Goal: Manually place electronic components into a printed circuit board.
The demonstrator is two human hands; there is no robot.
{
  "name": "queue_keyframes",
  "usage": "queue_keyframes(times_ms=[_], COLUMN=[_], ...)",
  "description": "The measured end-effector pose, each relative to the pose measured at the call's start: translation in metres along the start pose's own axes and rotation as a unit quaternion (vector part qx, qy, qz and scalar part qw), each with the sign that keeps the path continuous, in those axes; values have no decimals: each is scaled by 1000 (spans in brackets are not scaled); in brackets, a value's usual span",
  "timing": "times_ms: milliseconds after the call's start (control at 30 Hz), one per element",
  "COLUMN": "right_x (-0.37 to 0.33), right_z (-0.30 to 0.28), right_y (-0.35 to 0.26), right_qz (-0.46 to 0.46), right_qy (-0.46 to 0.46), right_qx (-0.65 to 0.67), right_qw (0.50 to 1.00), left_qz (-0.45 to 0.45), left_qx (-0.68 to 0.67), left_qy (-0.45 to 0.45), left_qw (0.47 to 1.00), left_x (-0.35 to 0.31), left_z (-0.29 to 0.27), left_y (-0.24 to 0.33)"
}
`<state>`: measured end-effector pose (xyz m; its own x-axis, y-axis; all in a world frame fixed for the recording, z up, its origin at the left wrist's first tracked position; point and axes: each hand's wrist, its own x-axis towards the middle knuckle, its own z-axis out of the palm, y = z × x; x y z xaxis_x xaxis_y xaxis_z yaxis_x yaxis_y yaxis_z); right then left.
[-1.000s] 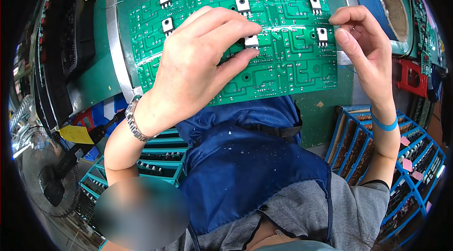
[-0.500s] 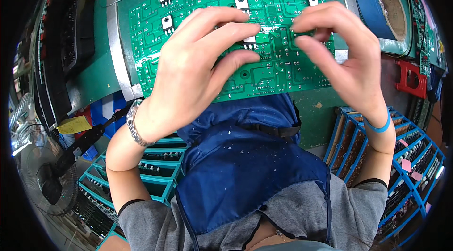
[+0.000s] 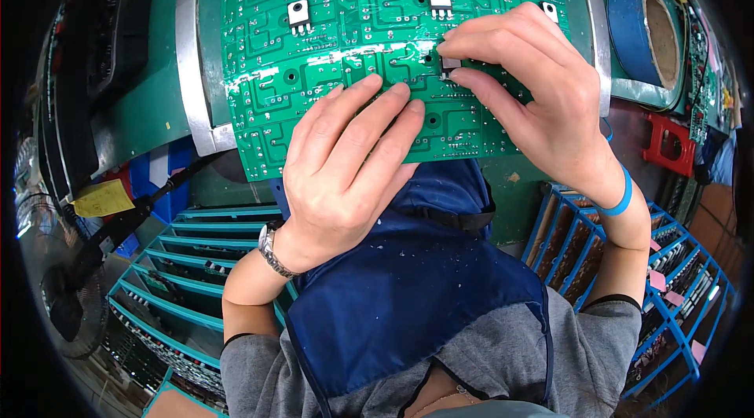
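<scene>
A large green circuit board lies in front of me. My left hand rests on its near part, palm down, fingers stretched and slightly spread. Right of centre, my right hand pinches a power transistor between thumb and forefinger, at the board's surface. The fingers cover part of it; whether its legs sit in the holes cannot be seen. Several similar black-and-silver transistors stand in two rows farther back, among them one at the left and one in the middle.
Metal strips border the board's left and right sides. A blue tape roll stands at the right, with a red plastic frame below it. Racks of boards flank me, teal at left and blue at right. A fan stands far left.
My left hand has left the middle transistor and come down flat on the board's near part. My right hand has moved left and taken hold of that transistor. The view has shifted a little.
</scene>
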<state>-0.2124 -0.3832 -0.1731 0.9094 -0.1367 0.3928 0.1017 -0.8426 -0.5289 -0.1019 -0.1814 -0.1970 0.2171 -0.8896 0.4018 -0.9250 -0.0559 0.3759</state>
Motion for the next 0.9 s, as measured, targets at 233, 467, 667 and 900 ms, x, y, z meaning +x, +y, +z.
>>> queue_keyframes(times_ms=[233,467,667,900], right_x=[8,16,25,113], right_z=[-1,-11,-14,-35], right_y=[-6,4,4,47], right_qz=[56,9,41,149], right_qy=[-32,-33,-75,-83], right_qx=[3,-11,-36,-127], right_qw=[998,999,996,977], left_qz=[-12,6,16,16], left_qx=[-26,-1,-16,-29], left_qy=[-4,24,3,-3], left_qw=[1000,1000,1000,999], left_x=[0,1,3,-2], left_z=[-1,4,-2,-2], left_y=[1,-4,-4,-9])
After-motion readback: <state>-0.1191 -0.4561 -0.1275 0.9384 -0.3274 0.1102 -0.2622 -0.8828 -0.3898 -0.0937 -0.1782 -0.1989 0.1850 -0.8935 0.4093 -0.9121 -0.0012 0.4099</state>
